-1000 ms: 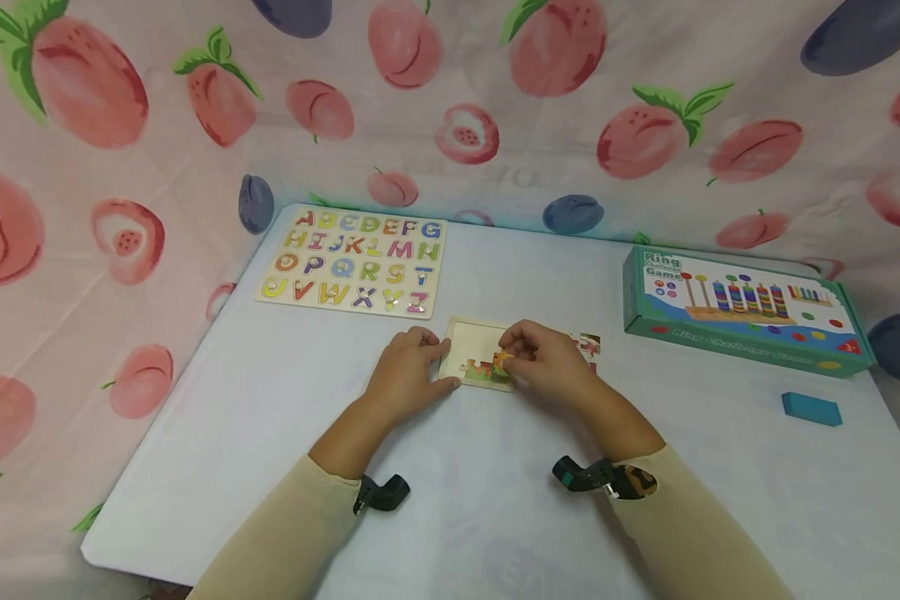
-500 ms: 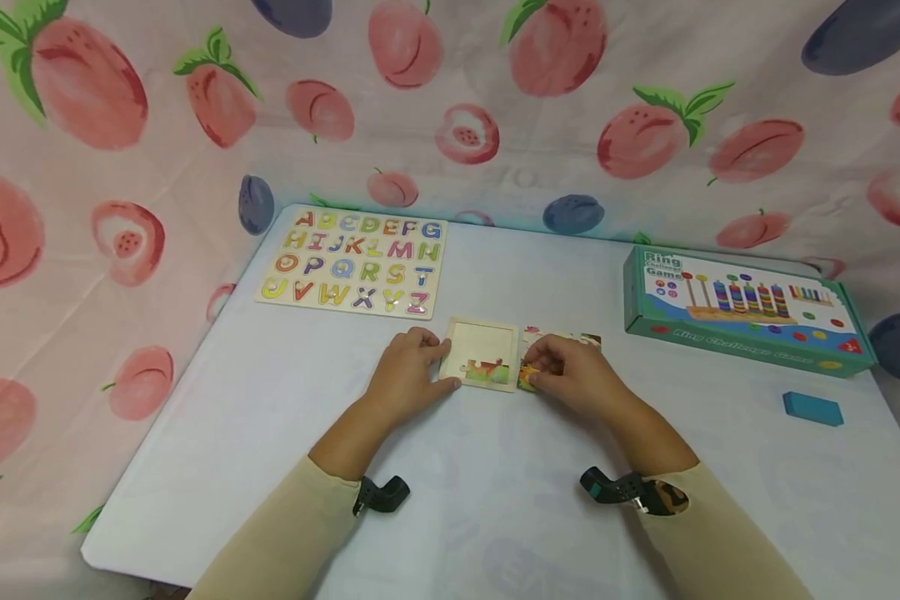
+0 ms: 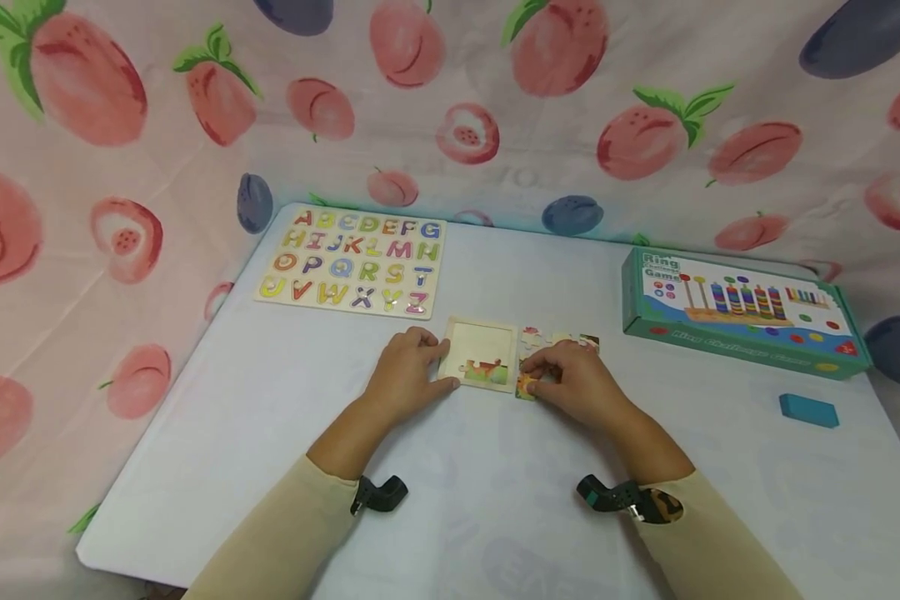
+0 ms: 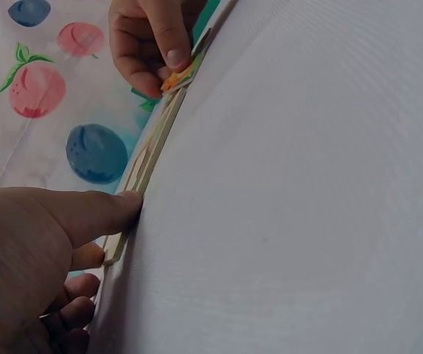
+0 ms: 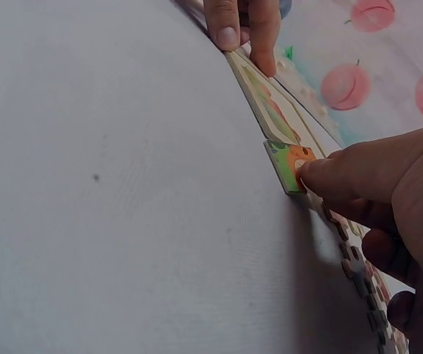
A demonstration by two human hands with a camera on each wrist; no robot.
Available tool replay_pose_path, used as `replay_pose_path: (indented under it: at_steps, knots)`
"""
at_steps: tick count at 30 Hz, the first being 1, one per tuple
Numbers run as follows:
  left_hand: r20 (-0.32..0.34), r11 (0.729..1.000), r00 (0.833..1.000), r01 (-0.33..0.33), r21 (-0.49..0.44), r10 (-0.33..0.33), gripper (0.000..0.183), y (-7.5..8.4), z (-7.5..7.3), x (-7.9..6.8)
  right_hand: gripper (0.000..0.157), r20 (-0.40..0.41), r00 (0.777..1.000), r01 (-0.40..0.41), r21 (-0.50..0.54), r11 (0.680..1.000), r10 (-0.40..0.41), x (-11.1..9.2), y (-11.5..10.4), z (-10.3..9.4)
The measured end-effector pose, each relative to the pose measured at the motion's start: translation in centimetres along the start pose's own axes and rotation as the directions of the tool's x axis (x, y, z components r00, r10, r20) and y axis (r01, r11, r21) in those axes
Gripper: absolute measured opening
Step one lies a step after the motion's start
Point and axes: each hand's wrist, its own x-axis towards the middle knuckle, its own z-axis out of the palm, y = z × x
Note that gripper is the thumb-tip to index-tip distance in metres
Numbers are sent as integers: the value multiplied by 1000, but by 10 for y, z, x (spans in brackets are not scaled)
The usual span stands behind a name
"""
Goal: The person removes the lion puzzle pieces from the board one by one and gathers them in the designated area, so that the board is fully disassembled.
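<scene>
At the table's middle lies a square wooden puzzle tray (image 3: 482, 335), with some red and green jigsaw pieces (image 3: 486, 371) joined along its bottom. My left hand (image 3: 405, 375) holds the tray by its left side, thumb at the near corner and fingers farther up. Just right of the tray, my right hand (image 3: 581, 382) pinches an orange and green puzzle piece (image 5: 288, 167) between thumb and fingers. In the right wrist view this piece is beside the tray's near right corner. Several loose puzzle pieces (image 3: 532, 337) lie behind and under the right hand, partly hidden by it.
A wooden alphabet board (image 3: 352, 262) lies at the back left. On the right stand a green Ring Challenge Game box (image 3: 746, 312) and a small blue block (image 3: 809, 410). A fruit-print cloth (image 3: 420, 100) hangs behind the white table (image 3: 285, 400).
My right hand has moved right, from over the tray to beside it, with the orange piece. Over the last half second it has shifted slightly nearer. My left hand stays put.
</scene>
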Motion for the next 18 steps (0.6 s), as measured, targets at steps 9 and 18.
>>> replay_pose_path:
  at_steps: [9, 18]
  knots:
    - [15, 998, 998, 55, -1, -55, 63, 4, -1, -2, 16, 16, 1000, 16, -80, 997, -15, -1, -1, 5]
    - [15, 997, 997, 74, -10, -74, 54, 8, -3, -2, 16, -4, 999, 38, -88, 995, -39, -5, -1, 3]
